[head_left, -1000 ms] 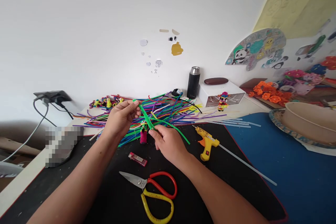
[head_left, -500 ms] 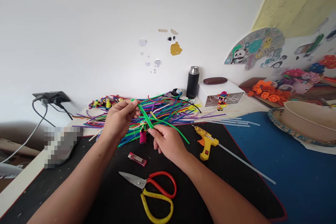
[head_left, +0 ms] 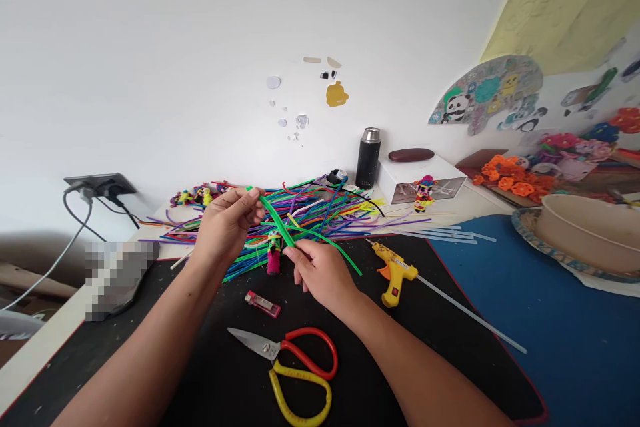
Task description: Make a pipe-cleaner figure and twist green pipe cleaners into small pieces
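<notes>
Green strips (head_left: 277, 221) between both hands (head_left: 225, 217)

L hand (head_left: 227, 223) & R hand (head_left: 323, 272) each pinch an end of grn strip bundle (head_left: 278, 219), slanting down to R. Multicol. stems (head_left: 325, 210) piled behind, on wht surface (head_left: 475, 201). Sm. pink-bodied fig. (head_left: 273, 259) just below bundle. Nearer, on blk mat (head_left: 210, 360): red lighter (head_left: 263, 303), scissors (head_left: 270, 349) w/ red & yel. handles. Yel. glue gun (head_left: 397, 273) to R. Blk flask (head_left: 369, 163) beside wht box (head_left: 400, 170).
</notes>
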Demonstrator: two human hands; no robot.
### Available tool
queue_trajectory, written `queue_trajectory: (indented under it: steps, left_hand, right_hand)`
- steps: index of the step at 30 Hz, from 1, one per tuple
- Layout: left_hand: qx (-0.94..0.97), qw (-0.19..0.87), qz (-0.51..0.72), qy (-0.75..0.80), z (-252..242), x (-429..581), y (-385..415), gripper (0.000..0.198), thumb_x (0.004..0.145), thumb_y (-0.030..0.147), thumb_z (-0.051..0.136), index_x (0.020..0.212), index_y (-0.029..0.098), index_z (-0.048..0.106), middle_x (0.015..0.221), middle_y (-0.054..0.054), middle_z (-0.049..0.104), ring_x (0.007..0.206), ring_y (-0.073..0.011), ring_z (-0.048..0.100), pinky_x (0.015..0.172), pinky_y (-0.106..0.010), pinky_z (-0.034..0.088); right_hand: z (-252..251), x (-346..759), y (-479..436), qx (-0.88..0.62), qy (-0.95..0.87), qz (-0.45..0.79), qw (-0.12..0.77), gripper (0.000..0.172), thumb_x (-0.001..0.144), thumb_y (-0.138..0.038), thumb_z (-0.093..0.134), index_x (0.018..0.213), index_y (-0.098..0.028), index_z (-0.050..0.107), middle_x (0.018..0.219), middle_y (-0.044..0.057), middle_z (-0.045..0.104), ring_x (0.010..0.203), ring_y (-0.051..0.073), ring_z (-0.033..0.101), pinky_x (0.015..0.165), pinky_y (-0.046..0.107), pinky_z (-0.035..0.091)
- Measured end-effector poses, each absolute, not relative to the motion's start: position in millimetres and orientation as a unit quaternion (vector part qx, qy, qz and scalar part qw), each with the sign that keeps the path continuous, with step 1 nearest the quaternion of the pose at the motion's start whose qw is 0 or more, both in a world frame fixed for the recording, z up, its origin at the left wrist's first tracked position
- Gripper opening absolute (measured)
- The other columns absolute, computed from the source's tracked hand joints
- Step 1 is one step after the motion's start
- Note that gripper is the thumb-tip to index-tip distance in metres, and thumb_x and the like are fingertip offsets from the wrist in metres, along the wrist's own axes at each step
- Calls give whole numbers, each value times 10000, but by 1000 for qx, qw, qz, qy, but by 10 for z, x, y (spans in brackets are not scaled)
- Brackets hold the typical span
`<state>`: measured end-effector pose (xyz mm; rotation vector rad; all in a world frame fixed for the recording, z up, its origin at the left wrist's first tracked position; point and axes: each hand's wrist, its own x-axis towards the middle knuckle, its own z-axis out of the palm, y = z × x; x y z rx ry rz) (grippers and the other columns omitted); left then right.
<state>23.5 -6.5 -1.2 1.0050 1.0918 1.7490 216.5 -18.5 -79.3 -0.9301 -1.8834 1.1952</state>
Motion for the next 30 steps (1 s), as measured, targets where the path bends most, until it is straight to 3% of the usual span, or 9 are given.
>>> queue_trajectory:
  steps: [13,30]
  left_hand:
    - [400,416,698,424,-35,209,-52,354,592,372,1017,705,154,763,635,-12,692,546,-100,626,532,-184,514]
    - [392,419,707,414,-19,206,-51,328,592,337,1019,713,146,782,621,-16,685,531,-95,605,497,-173,501]
  right_hand:
    - [-710,2174,-190,-367,-713,484,350,443,1068,-376,556,653,-219,549,541,-50,622,413,96,539,538,238,418]
    - [-726,2200,-172,-375,-718,462,361,345,1080,-391,539,849,-216,727,502,-63,572,414,112,510,552,243,392]
